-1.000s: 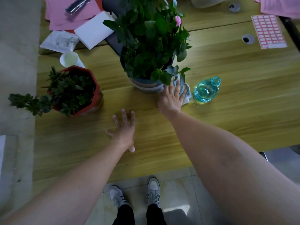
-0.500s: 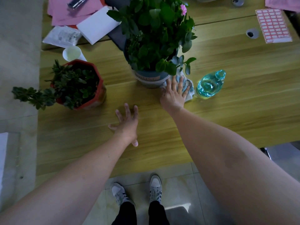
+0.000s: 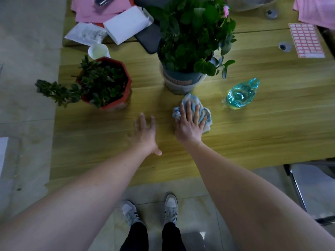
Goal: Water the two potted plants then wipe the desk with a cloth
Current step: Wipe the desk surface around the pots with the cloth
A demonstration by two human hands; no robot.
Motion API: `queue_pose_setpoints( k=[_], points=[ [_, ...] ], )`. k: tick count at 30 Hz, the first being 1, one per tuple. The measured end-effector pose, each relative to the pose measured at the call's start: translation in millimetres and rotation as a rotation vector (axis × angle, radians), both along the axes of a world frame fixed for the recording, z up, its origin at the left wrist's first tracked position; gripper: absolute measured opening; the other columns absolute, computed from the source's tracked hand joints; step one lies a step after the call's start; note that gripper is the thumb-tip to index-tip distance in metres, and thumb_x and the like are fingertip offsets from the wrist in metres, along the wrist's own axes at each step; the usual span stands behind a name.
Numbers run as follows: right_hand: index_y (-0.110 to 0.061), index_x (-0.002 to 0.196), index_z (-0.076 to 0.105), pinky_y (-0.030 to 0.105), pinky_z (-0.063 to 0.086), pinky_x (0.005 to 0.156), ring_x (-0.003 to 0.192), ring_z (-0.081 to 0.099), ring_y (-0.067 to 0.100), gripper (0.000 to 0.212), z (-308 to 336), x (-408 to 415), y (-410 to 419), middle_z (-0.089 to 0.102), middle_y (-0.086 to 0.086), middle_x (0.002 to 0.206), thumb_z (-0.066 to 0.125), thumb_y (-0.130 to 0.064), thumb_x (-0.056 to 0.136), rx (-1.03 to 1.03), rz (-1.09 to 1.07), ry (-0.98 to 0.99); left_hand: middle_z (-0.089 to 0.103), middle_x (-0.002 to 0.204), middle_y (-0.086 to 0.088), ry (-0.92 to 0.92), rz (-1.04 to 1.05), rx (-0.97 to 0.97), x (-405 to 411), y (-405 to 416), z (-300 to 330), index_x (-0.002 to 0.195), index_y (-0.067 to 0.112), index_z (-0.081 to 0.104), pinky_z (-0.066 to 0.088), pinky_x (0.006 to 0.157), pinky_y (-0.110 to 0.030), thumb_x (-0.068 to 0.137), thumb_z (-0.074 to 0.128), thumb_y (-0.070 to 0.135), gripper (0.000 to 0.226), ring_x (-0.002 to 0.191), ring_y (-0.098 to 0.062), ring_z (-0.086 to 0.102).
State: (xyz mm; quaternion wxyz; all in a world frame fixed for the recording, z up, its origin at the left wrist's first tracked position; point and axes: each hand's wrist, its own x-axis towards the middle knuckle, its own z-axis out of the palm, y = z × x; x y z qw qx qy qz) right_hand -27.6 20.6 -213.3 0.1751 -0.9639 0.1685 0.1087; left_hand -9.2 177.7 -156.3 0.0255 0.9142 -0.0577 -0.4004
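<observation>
A crumpled blue-and-white cloth (image 3: 204, 111) lies on the wooden desk (image 3: 262, 127), just in front of the grey-blue pot of a tall leafy plant (image 3: 183, 80). My right hand (image 3: 189, 124) presses flat on the cloth with fingers spread. My left hand (image 3: 146, 134) rests open on the bare desk beside it, holding nothing. A smaller plant in a red pot (image 3: 112, 103) stands to the left. A clear blue water bottle (image 3: 240, 94) stands to the right of the cloth.
A white cup (image 3: 97, 50), pink papers (image 3: 90, 9), a white box (image 3: 126, 24) and a dark flat object crowd the back left. A red-and-white sticker sheet (image 3: 305, 39) lies back right. A chair frame (image 3: 297, 187) stands off the desk's front right edge.
My right hand has dragged the cloth away from the base of the tall plant's pot toward me along the desk. My left hand has stayed in nearly the same spot.
</observation>
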Motion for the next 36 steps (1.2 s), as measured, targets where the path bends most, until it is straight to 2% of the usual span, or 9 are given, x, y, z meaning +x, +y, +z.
queue_pose_setpoints(
  k=[6,11,18,23,36],
  points=[
    [-0.037,0.157,-0.006,0.059,-0.015,0.116,0.147,-0.029,0.023,0.063,2.2,-4.6,30.9,-0.018,-0.011,0.164,0.027,-0.044,0.103,0.026,0.065,0.012,-0.04,0.157,-0.01,-0.001,0.184,0.074,-0.6,64.3,10.6,0.155,0.025,-0.024,0.021,0.108,-0.076,0.062,0.092,0.038,0.148,0.148,-0.041,-0.022],
    [-0.037,0.158,-0.001,0.058,-0.016,0.116,0.148,-0.028,0.021,0.062,-1.1,8.8,60.6,-0.014,-0.012,0.165,0.027,-0.045,0.103,0.026,0.164,-0.021,-0.035,0.16,0.001,0.025,0.231,0.031,9.8,97.1,15.0,0.156,0.036,-0.016,0.024,0.105,-0.078,0.063,0.092,0.033,0.142,0.149,-0.04,-0.02],
    [-0.035,0.158,-0.003,0.058,-0.013,0.117,0.148,-0.027,0.02,0.062,-4.4,45.2,82.2,-0.014,-0.011,0.165,0.022,-0.044,0.101,-0.004,0.226,-0.008,-0.034,0.161,0.002,0.017,0.24,0.012,12.5,95.9,9.2,0.156,0.035,-0.016,0.025,0.1,-0.081,0.06,0.094,0.029,0.146,0.149,-0.042,-0.02],
    [-0.035,0.158,-0.006,0.056,-0.017,0.117,0.147,-0.029,0.02,0.062,-2.1,72.4,93.0,-0.017,-0.012,0.164,0.024,-0.041,0.104,0.025,0.247,0.015,-0.033,0.161,0.0,0.012,0.253,-0.011,13.0,94.7,6.0,0.156,0.035,-0.014,0.022,0.098,-0.084,0.061,0.094,0.023,0.144,0.147,-0.044,-0.022],
    [-0.035,0.156,-0.01,0.057,-0.016,0.117,0.146,-0.033,0.021,0.062,2.2,107.4,108.0,-0.023,-0.012,0.163,0.023,-0.043,0.104,0.014,0.278,0.073,-0.035,0.16,-0.003,0.027,0.241,0.036,17.7,93.8,1.0,0.154,0.034,-0.02,0.024,0.097,-0.084,0.061,0.094,0.027,0.147,0.147,-0.047,-0.021]
  ],
)
